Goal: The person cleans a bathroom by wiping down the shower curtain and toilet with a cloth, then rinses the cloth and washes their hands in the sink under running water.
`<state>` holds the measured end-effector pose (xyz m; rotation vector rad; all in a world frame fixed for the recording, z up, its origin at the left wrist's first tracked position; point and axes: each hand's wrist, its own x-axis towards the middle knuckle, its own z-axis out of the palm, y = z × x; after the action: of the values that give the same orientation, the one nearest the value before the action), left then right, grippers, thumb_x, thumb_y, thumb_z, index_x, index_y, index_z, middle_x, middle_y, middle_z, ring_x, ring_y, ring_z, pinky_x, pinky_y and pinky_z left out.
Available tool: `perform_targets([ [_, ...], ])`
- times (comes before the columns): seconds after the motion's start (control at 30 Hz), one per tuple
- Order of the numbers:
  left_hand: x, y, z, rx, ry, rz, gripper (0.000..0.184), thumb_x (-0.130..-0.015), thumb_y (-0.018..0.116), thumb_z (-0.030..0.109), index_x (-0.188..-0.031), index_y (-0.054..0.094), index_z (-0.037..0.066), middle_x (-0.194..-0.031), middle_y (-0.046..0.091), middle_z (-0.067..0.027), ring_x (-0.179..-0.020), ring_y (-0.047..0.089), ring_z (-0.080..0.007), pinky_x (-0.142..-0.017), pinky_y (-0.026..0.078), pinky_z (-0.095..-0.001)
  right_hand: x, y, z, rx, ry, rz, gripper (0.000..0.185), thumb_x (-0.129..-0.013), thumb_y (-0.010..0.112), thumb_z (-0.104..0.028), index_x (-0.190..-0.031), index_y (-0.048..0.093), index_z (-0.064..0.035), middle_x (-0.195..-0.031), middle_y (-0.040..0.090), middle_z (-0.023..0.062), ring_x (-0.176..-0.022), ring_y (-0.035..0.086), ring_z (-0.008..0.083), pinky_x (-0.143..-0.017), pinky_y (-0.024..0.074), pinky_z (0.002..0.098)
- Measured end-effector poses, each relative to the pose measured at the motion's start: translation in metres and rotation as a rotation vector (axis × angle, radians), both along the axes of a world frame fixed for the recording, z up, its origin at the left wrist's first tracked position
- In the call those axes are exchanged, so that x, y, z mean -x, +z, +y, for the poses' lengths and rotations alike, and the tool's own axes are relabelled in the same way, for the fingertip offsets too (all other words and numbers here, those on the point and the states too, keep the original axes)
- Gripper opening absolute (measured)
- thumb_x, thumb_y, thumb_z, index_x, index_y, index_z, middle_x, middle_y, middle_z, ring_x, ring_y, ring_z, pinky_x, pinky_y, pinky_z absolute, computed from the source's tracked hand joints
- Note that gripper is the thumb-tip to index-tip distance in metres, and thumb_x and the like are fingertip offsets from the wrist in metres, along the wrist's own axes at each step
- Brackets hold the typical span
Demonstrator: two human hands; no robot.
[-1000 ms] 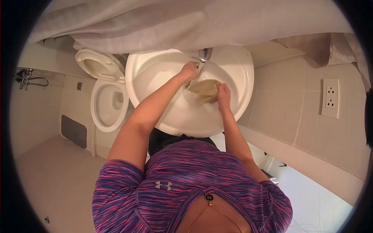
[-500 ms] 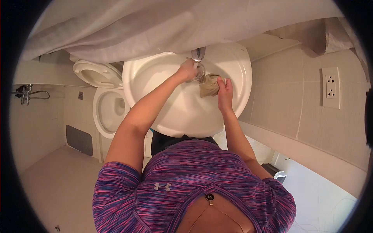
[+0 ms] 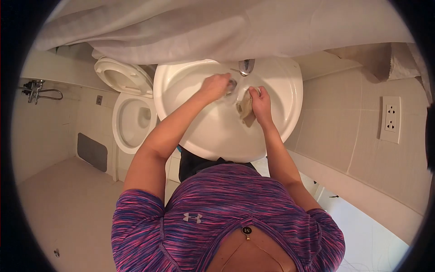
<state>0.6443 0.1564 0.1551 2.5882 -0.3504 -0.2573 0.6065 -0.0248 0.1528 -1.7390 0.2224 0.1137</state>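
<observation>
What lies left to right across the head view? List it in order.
Wall fixture with hose, toilet, left hand, blurred clear object, tan cloth, right hand, wall outlet.

Soft, warm light fills the room at a moderate level, glinting off the glossy white sink [image 3: 217, 140] and the chrome faucet [image 3: 246, 67], while a cooler, paler glow spreads over the floor [image 3: 362, 235] toward five o'clock. Over at eight o'clock it's dimmer, a dull brownish cast down there! Motion smears the left hand [image 3: 216, 87] and the clear object [image 3: 230, 86] in it, just above center, and the wide lens bows straight lines, with black closing in at three and nine o'clock.
</observation>
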Motion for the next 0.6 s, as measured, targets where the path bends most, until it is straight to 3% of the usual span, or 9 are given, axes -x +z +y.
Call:
perform_targets([
  [0.07,-0.006,-0.046,0.038,-0.191,-0.031,-0.220,0.015,-0.076,0.052,0.012,-0.087,0.059,0.004,-0.089,0.059,-0.0181,-0.088,0.058,-0.0335,-0.074,0.047,-0.0430,-0.010,0.000,0.007,0.024,0.014,0.005,0.025,-0.085,0.057,-0.024,-0.081,0.049,-0.0013,-0.066,0.052,0.0027,-0.060,0.046,0.0079,-0.054,0.0379,0.0243],
  [0.17,0.012,-0.076,0.073,-0.281,0.102,-0.328,0.014,-0.075,0.053,0.010,-0.087,0.059,0.003,-0.090,0.057,-0.0176,-0.090,0.056,-0.0335,-0.078,0.046,-0.0430,-0.020,0.004,0.019,0.037,0.052,-0.037,0.024,-0.085,0.057,-0.025,-0.085,0.051,-0.0018,-0.068,0.053,0.0019,-0.061,0.046,0.0074,-0.054,0.0379,0.0241],
  [0.27,0.031,-0.105,0.058,0.041,0.231,0.105,0.026,-0.070,0.062,0.017,-0.090,0.059,0.001,-0.098,0.058,-0.0190,-0.094,0.056,-0.0330,-0.083,0.044,-0.0424,-0.023,0.017,0.017,0.135,0.125,-0.060,0.027,-0.083,0.058,-0.026,-0.084,0.053,0.0000,-0.065,0.052,0.0060,-0.060,0.046,0.0106,-0.055,0.0384,0.0275],
  [0.33,0.027,-0.124,0.040,0.157,0.210,0.102,0.031,-0.070,0.064,0.022,-0.092,0.058,0.001,-0.097,0.060,-0.0184,-0.095,0.057,-0.0332,-0.083,0.045,-0.0422,-0.020,0.035,0.014,0.245,0.183,-0.024,0.028,-0.080,0.059,-0.026,-0.083,0.054,0.0011,-0.062,0.052,0.0096,-0.059,0.046,0.0135,-0.056,0.0392,0.0307],
  [0.47,0.017,-0.086,-0.003,0.188,0.383,0.244,0.031,-0.070,0.065,0.021,-0.093,0.057,0.001,-0.092,0.061,-0.0199,-0.094,0.057,-0.0346,-0.081,0.046,-0.0424,-0.004,0.086,-0.007,0.392,0.153,0.009,0.032,-0.081,0.059,-0.028,-0.075,0.053,0.0030,-0.055,0.047,0.0091,-0.053,0.042,0.0139,-0.053,0.0377,0.0309],
  [0.6,-0.004,-0.093,-0.022,0.254,0.437,0.306,0.033,-0.069,0.066,0.019,-0.095,0.055,0.002,-0.091,0.061,-0.0217,-0.093,0.058,-0.0360,-0.078,0.047,-0.0423,-0.001,0.089,-0.018,0.396,0.126,0.072,0.032,-0.082,0.058,-0.027,-0.073,0.053,0.0029,-0.054,0.046,0.0082,-0.051,0.041,0.0139,-0.051,0.0364,0.0300],
])
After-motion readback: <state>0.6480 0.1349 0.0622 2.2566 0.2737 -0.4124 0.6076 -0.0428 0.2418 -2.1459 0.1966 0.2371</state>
